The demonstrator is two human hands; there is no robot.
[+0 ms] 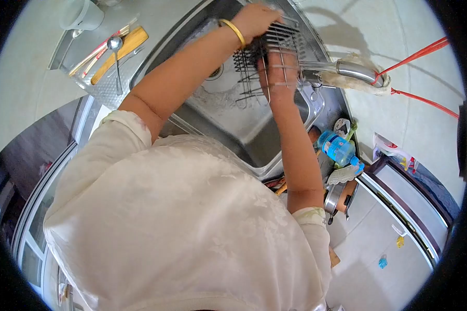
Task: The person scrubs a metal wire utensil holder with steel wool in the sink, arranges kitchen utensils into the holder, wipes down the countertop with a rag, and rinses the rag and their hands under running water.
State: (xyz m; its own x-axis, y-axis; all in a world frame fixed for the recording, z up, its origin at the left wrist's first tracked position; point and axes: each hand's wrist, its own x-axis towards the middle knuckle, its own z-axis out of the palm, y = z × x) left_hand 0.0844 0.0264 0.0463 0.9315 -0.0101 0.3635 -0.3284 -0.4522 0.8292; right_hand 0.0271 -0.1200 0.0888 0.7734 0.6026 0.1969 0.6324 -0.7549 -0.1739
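Observation:
A metal wire rack (285, 39) is held tilted over the stainless steel sink (259, 140). My left hand (257, 22), with a gold bangle (233, 32) at the wrist, grips the rack's far edge. Behind the rack's wires is my right hand (280, 67), reaching up into it; its fingers are hidden by wires and motion blur. Something dark shows beside that hand, and I cannot tell what it is. Wet streaks and suds lie on the sink floor below. Close to the right hand, the faucet (321, 66) points in over the sink.
Cloth and red cords (412, 59) are tied to the faucet. Left of the sink lie a metal spoon (116, 57), a wooden spatula (127, 47) and chopsticks (96, 54), near a white container (83, 15). A blue bottle (338, 147) and a pot (337, 197) stand to the right.

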